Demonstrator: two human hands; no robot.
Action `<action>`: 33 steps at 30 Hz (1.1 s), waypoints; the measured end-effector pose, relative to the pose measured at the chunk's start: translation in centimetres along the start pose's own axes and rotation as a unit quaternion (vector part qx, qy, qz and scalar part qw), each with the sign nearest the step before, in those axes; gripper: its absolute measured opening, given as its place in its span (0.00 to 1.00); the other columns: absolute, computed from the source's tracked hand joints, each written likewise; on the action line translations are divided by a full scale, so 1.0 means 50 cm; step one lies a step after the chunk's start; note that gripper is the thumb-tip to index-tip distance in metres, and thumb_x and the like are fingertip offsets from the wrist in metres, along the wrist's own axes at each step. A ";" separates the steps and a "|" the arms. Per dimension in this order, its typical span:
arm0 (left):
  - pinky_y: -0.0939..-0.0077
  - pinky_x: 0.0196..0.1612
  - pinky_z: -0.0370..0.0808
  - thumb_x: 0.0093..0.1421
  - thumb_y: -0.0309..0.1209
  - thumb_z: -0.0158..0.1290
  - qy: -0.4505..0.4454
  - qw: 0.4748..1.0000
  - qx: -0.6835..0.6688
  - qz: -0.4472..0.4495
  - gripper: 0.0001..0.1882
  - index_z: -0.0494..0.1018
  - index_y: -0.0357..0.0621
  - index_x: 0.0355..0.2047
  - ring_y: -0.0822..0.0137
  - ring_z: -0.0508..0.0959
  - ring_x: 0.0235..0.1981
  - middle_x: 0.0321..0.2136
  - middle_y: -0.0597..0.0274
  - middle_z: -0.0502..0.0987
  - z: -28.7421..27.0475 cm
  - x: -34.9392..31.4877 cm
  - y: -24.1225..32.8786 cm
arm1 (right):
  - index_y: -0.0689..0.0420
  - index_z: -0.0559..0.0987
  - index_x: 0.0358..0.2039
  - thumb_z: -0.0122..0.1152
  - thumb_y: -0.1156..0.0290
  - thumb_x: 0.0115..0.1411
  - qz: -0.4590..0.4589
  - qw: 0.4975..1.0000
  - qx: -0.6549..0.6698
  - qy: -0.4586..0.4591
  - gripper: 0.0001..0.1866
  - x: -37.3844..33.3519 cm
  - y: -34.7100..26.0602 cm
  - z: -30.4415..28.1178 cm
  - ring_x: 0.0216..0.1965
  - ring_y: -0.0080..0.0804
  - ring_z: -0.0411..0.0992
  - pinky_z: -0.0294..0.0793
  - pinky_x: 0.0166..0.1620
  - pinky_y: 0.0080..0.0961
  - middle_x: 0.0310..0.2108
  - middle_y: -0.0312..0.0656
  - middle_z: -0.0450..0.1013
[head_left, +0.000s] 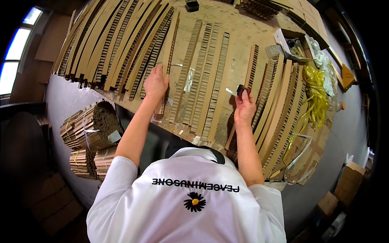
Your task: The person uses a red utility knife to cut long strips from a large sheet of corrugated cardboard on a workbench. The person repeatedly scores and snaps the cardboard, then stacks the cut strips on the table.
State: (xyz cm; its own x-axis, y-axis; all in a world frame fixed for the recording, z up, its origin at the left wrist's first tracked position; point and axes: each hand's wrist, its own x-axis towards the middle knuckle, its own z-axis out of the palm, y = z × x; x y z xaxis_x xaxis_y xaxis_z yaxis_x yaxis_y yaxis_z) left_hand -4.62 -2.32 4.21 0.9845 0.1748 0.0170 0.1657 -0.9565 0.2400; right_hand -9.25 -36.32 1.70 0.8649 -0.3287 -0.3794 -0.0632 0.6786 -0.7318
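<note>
My left hand (156,83) has its fingers closed at a long honeycomb cardboard strip (172,40), just right of a dense row of similar strips (117,44). A thin shiny sliver sticks out beside its fingertips. In my right hand (245,107) I pinch a small dark red and black block (242,90), held above the table's right part. A short shiny strip, like clear tape (230,92), shows at the block's left side. Between my hands several honeycomb strips (202,77) lie side by side, with a piece of clear tape (189,80) across some of them.
More cardboard strips (279,109) lie on the right, beside a tangle of yellow strapping (315,97). An open box of odds and ends (293,44) stands behind them. Tied strip bundles (87,127) are stacked left of the table. A small black object (192,5) lies at the far edge.
</note>
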 end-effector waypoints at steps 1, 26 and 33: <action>0.51 0.42 0.79 0.65 0.44 0.55 -0.017 1.000 0.013 0.017 0.25 0.67 0.49 0.59 0.49 0.81 0.42 0.49 0.51 0.75 0.011 -0.004 -0.009 | 0.58 0.81 0.44 0.68 0.71 0.65 0.000 1.000 -0.003 -0.002 0.10 -0.001 -0.002 -0.001 0.44 0.28 0.77 0.76 0.52 0.27 0.43 0.38 0.80; 0.53 0.39 0.78 0.59 0.31 0.62 -0.002 0.990 -0.090 0.112 0.29 0.70 0.53 0.61 0.50 0.76 0.44 0.44 0.51 0.72 0.070 -0.150 0.114 | 0.57 0.81 0.45 0.68 0.70 0.65 0.065 0.997 -0.023 -0.044 0.10 -0.030 0.053 0.001 0.38 0.26 0.75 0.76 0.46 0.26 0.39 0.36 0.80; 0.56 0.38 0.78 0.60 0.37 0.62 -0.014 0.989 -0.092 0.113 0.14 0.76 0.46 0.42 0.50 0.77 0.41 0.41 0.52 0.73 0.062 -0.140 0.198 | 0.59 0.82 0.44 0.69 0.71 0.64 0.049 0.998 -0.028 -0.036 0.10 -0.024 0.069 -0.008 0.35 0.26 0.76 0.77 0.43 0.25 0.38 0.36 0.81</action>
State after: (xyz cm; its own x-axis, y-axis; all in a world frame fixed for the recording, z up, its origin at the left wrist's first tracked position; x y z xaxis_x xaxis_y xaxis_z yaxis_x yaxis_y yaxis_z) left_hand -9.69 -13.75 3.47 0.9969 -0.0470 0.0628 -0.0686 -0.9115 0.4056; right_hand -10.71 -33.84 -0.57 0.8866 -0.2137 -0.4103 -0.1743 0.6672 -0.7242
